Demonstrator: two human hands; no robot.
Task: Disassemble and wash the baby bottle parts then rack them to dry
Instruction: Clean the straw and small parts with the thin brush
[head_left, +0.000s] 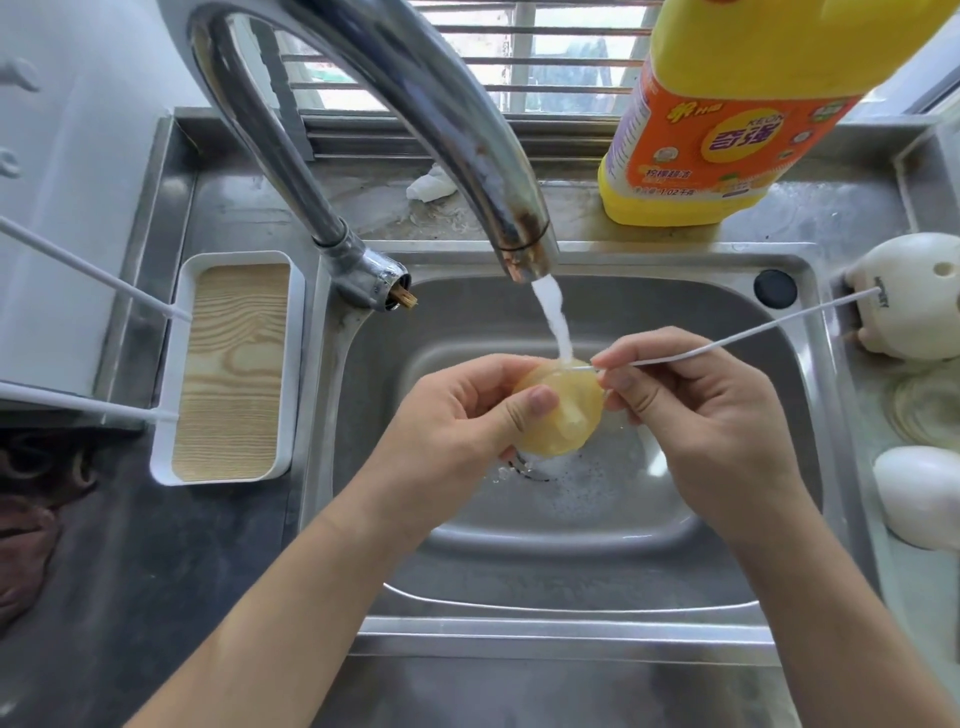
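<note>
Item 1. Translucent yellowish silicone bottle teat (574, 415): held over the middle of the sink basin, directly under the running water, between the two hands.

Item 2. Left hand (457, 410): fingers curled round the teat, thumb pressed across its front face.

Item 3. Right hand (696, 415): fingertips pinch a thin white rod-like cleaning stick (753, 332). The near tip of the stick touches the top edge of the teat, and its long end slants up and to the right, over the sink rim.

Item 4. Curved chrome tap (415, 104): its spout hangs above the basin, and a white stream of water (553, 317) falls onto the teat.

Item 5. Stainless steel sink (519, 571): wet, with foam around the drain below the hands.

Item 6. Large yellow detergent bottle with orange label (727, 130): upright on the ledge behind the sink, to the right of the tap.

Item 7. White rectangular tray with wood-grain base (234, 364): on the steel worktop (130, 571), left of the sink.

Item 8. Two white rounded objects (914, 296) (919, 493): on the right of the sink; their kind cannot be told.
</note>
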